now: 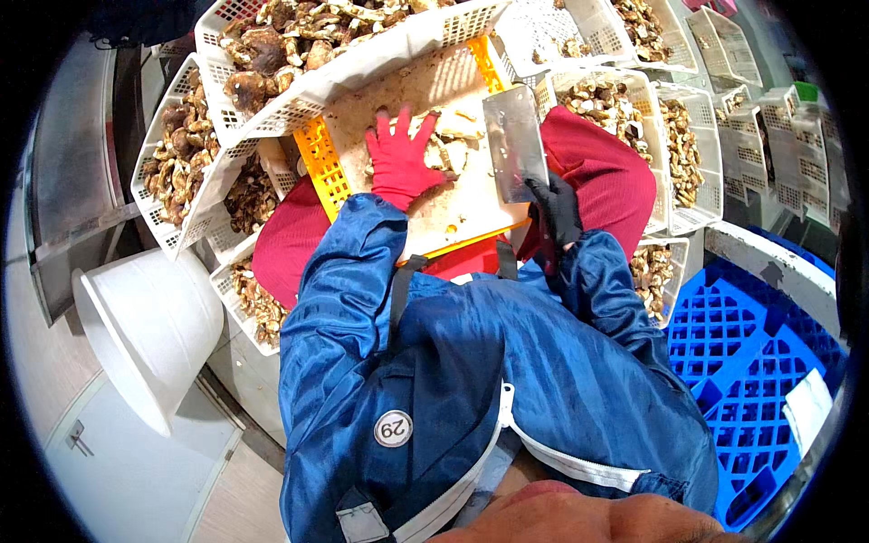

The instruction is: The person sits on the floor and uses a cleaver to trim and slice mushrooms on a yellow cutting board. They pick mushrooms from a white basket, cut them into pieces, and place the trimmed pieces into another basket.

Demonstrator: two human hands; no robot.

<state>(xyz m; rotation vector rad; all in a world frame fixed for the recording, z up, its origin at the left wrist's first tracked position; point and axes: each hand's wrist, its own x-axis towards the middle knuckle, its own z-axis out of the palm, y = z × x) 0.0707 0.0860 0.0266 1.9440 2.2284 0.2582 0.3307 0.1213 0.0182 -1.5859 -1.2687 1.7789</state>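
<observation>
My left hand (404, 163), in a red glove, lies palm down with spread fingers on a light cutting board (370, 88). Pale cut mushroom pieces (456, 127) lie beside its thumb and fingers; whether any sit under the palm is hidden. My right hand (559, 207), gloved in black, grips a wide metal cleaver (514, 139) at the handle end. The blade is over the board's right side, close to the pieces. Under the board, parts of an orange plastic crate (326, 166) show between my knees.
A white perforated crate (380, 78) of whole mushrooms (265, 51) leans over the board's far left. More mushroom crates (696, 163) surround my legs. A white plastic tub (153, 326) stands at left, blue plastic pallets (747, 380) at right.
</observation>
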